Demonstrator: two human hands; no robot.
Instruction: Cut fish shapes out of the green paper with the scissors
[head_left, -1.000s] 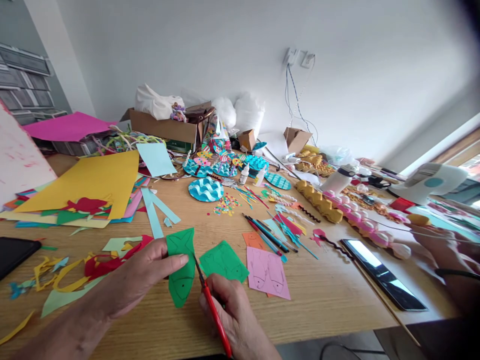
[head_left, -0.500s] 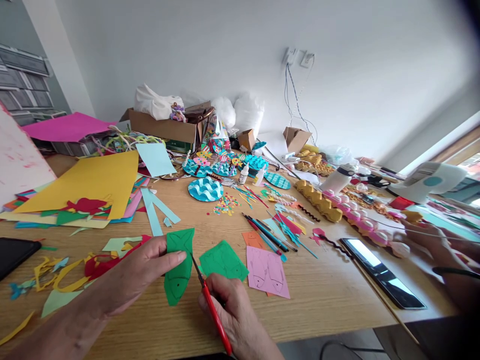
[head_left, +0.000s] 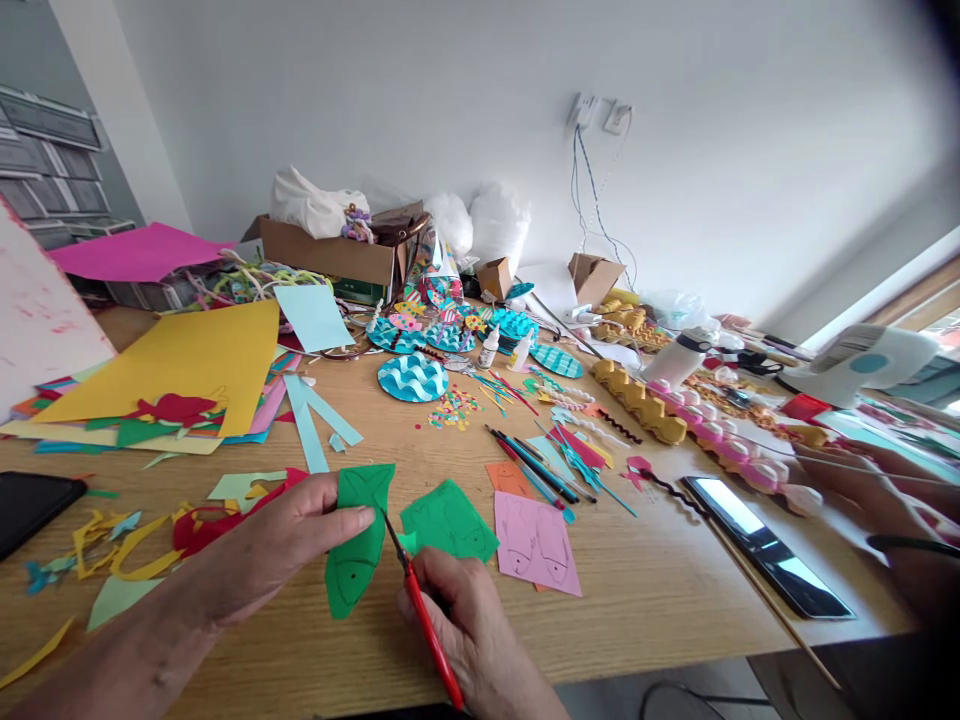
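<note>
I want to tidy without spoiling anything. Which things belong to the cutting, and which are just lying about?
Cutting: green fish paper (left hand), red scissors (right hand); probably the other green sheet and lilac sheet, with fish drawn on.

Seemingly just lying about: shiny phone, white flask, yellow bumpy strip.

No lettering, brand, number or sign can be read; any print on the small glue bottles (head_left: pixel 488 348) across the tabletop (head_left: pixel 645 590) is too tiny.
</note>
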